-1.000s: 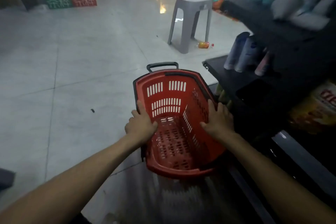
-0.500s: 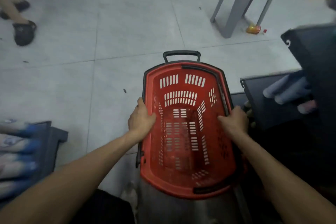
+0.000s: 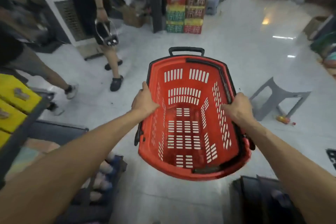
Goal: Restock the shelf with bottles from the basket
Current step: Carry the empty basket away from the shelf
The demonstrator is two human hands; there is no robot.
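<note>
A red plastic basket [image 3: 183, 171] with slotted walls and black handles hangs in the air in front of me, and nothing lies inside it. My left hand [image 3: 144, 101] grips its left rim. My right hand [image 3: 236, 106] grips its right rim next to the folded black handle. Low shelves with bottles [image 3: 103, 174] show at the lower left. A dark shelf corner [image 3: 258, 198] shows at the lower right.
Two people stand at the left; one leg [image 3: 113, 60] is close to the basket. A grey plastic stool [image 3: 278, 98] stands on the right with a small bottle [image 3: 283, 120] on the floor beside it. Stacked cartons [image 3: 184, 14] rise ahead. Yellow boxes [image 3: 12, 103] fill a left shelf.
The view has swung away from the right shelf toward the open aisle. The basket stays in both hands and now sits higher and centred; people and cartons came into view.
</note>
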